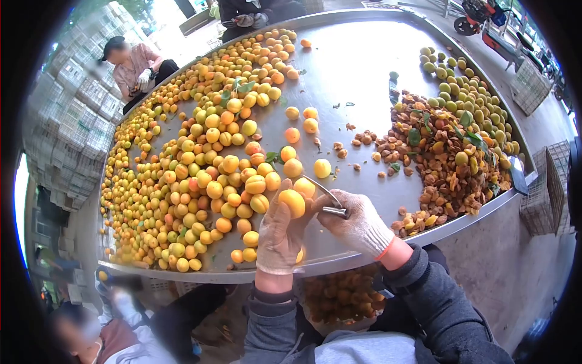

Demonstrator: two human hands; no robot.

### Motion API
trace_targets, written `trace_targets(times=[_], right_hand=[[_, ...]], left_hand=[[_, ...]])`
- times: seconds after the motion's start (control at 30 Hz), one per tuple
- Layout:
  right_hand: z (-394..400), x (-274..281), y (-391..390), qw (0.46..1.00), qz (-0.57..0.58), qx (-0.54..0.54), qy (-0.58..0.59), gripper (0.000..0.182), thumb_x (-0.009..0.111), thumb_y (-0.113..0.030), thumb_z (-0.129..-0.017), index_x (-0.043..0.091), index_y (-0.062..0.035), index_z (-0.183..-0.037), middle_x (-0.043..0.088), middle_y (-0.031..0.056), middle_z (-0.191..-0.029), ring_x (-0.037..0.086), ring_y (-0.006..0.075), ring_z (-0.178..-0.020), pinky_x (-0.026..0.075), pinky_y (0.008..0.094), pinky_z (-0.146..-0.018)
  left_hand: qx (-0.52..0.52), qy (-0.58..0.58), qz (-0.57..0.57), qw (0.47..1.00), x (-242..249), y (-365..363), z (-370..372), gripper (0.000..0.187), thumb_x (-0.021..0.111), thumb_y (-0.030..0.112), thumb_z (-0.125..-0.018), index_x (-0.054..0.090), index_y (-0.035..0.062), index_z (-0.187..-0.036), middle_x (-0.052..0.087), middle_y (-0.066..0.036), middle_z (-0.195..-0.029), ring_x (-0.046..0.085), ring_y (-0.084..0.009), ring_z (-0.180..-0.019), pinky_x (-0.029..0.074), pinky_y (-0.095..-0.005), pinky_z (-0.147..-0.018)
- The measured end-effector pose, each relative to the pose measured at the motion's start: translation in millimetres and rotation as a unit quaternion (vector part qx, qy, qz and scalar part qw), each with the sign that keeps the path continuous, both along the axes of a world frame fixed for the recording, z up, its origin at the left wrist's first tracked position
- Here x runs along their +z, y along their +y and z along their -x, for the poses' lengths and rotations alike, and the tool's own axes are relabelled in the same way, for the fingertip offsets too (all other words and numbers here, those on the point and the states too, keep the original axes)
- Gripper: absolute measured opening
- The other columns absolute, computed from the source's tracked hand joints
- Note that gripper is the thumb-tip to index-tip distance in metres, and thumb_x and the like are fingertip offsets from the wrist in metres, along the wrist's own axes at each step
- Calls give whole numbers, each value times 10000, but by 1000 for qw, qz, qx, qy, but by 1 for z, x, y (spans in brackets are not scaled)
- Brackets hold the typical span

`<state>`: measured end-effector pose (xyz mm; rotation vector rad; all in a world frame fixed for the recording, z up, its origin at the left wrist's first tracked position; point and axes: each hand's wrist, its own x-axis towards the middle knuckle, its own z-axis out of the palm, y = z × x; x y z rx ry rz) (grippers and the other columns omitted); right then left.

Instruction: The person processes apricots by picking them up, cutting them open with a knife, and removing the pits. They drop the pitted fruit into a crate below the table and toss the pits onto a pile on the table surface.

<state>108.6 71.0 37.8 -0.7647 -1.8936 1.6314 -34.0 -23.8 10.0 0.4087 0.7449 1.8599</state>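
Observation:
In a white work glove, my left hand [279, 239] is closed around a yellow-orange apricot [292, 204], thumb pressed along its side. A second apricot [304, 187] shows just behind it, near the fingertips. My right hand [357, 225], also gloved, grips a small knife [335, 211] with a shiny metal handle. Its thin curved blade reaches toward the two apricots. Beyond my hands, a few loose apricots [322, 168] lie on the metal table [357, 79]. A large spread of whole apricots [200, 164] covers the table's left side.
Pits and brown apricot scraps [436, 151] are heaped on the right, with greenish fruit [467, 91] behind. A crate of apricot pieces [342, 297] stands below the table edge. Other people sit at left [130, 70] and lower left [115, 333]; another is at the back. Stacked crates [79, 103] stand left.

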Motion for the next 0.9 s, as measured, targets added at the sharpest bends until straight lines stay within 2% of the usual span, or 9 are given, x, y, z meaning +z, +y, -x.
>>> trace_targets(times=[0.13, 0.23, 0.33, 0.4, 0.5, 0.57, 0.6, 0.67, 0.9], right_hand=[[2, -2, -5, 999, -13, 23, -40, 164, 642, -27, -835, 669, -32, -997, 659, 50, -830, 587, 77, -751, 506, 263, -705], [6, -9, -11, 996, -63, 41, -55, 175, 640, -32, -831, 668, -30, -1004, 664, 72, -818, 603, 96, -731, 511, 270, -700], [8, -6, -15, 992, -94, 50, -67, 187, 636, -39, -829, 667, -31, -1013, 668, 103, -811, 622, 126, -710, 515, 281, -694], [9, -5, -16, 990, -107, 53, -75, 194, 636, -44, -827, 667, -33, -1018, 667, 120, -809, 631, 144, -701, 516, 289, -689], [10, -9, -20, 992, -112, 35, -50, 204, 641, -53, -825, 667, -42, -1026, 666, 136, -815, 639, 182, -688, 514, 306, -673], [12, -8, -21, 990, -129, 26, -48, 210, 638, -65, -823, 671, -50, -1030, 664, 156, -818, 655, 242, -692, 517, 327, -669], [11, -6, -20, 990, -130, 26, -48, 210, 638, -65, -823, 671, -50, -1030, 664, 156, -818, 655, 242, -692, 517, 327, -669], [11, 0, -20, 983, -153, 27, -96, 203, 629, -72, -823, 676, -57, -1020, 662, 169, -811, 663, 301, -704, 522, 344, -664], [8, -6, -16, 974, -184, 16, -128, 179, 598, -67, -819, 685, -94, -973, 657, 172, -804, 650, 358, -734, 523, 388, -653]], left_hand=[[28, 10, 17, 999, 2, -5, 5, 527, 613, 237, -946, 431, 32, -1396, 573, -82, -1198, 576, -191, -1072, 456, -366, -1005], [28, -66, -1, 997, 0, -6, 5, 440, 563, 225, -963, 489, 26, -1349, 583, -141, -1211, 579, -231, -995, 466, -414, -954], [45, 14, 31, 998, 1, -8, 4, 447, 568, 231, -962, 487, 18, -1346, 590, -143, -1209, 588, -236, -1009, 464, -399, -957], [25, -26, -2, 999, 1, -7, 4, 462, 577, 237, -958, 481, 11, -1349, 591, -142, -1222, 594, -257, -1061, 456, -394, -976], [33, -10, 1, 999, 11, -6, -2, 476, 579, 243, -958, 470, 11, -1360, 595, -142, -1225, 586, -277, -1122, 445, -402, -1002], [42, -2, 6, 999, 12, -6, -5, 479, 576, 241, -960, 466, 8, -1364, 595, -141, -1228, 578, -278, -1140, 437, -405, -1017], [47, 1, 9, 999, 11, -5, -5, 480, 575, 240, -960, 464, 7, -1365, 595, -140, -1229, 574, -279, -1149, 433, -407, -1024], [50, 4, 10, 999, 10, -5, -6, 479, 567, 235, -965, 459, 5, -1371, 594, -137, -1232, 567, -278, -1161, 425, -407, -1038], [36, 3, -26, 999, 7, -4, -7, 454, 535, 218, -983, 451, -3, -1370, 591, -131, -1234, 562, -282, -1169, 426, -391, -1042]])
